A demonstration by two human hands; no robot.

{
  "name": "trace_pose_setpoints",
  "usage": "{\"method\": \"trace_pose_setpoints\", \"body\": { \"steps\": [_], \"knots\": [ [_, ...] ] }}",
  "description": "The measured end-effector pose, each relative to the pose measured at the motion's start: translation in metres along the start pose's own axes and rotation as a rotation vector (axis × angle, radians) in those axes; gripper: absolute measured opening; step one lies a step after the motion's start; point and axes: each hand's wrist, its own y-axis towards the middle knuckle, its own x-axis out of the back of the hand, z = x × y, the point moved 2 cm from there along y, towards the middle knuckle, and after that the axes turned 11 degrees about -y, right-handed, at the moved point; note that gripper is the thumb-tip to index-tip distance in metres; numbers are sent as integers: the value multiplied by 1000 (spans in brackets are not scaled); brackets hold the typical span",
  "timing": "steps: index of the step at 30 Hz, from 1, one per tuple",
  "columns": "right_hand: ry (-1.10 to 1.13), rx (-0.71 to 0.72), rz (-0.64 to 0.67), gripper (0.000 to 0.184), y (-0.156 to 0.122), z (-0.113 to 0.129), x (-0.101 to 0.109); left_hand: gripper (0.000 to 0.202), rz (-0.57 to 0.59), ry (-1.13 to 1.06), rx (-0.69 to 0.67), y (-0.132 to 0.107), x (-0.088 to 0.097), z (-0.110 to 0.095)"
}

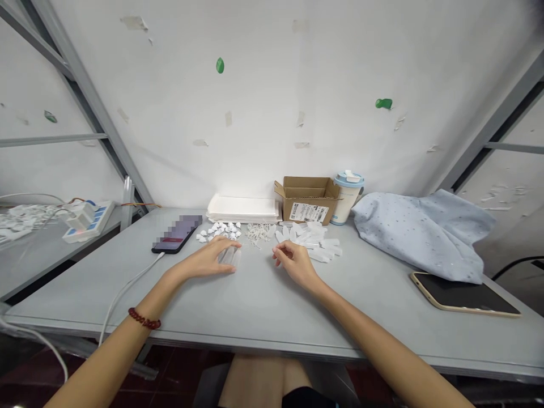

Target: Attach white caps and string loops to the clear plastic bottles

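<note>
Where our left hand (pixel 208 259) rests on the grey table (pixel 263 300), its fingers close around a clear plastic tube (pixel 230 256), slim and see-through. Our right hand (pixel 296 264) lies near it, fingers curled; whether it grips anything we cannot tell. More clear tubes (pixel 317 241) lie piled just behind it.

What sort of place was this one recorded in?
Probably a small workshop bench for hand assembly or packing: sorted piles of small white plastic parts and clear tubes on a grey table, a labelled carton, and bare metal racking around it.
</note>
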Motion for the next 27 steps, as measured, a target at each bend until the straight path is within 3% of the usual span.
{"method": "trace_pose_setpoints", "body": {
  "steps": [27],
  "knots": [
    [-37,7,16,20,-1,0,0,51,34,38,29,1,5,4]
  ]
}}
